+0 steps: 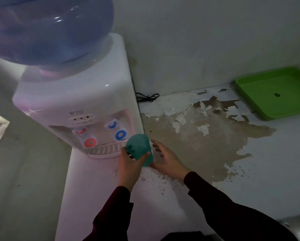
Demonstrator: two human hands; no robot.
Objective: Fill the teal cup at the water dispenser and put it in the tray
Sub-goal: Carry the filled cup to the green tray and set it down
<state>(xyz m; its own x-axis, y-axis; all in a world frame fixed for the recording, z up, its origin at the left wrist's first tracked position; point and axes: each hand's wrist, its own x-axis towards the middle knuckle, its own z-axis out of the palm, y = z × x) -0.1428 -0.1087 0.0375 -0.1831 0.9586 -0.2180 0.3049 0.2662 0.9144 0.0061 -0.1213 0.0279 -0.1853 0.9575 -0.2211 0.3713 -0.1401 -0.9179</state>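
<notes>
The teal cup (139, 148) is tilted, its mouth toward the dispenser, just right of the blue tap (120, 134). My left hand (130, 166) grips it from below. My right hand (165, 160) hovers at the cup's right side with fingers spread; whether it touches the cup I cannot tell. The white water dispenser (72, 101) stands at left with a blue bottle (50, 30) on top, a red tap (89, 142) and a drip grille (107, 149). The green tray (250, 94) lies at the far right against the wall.
The white counter (276, 162) has a large patch of peeled paint between the dispenser and the tray. A black cable (147, 97) lies by the wall behind the dispenser. The counter's left edge drops off beside the dispenser.
</notes>
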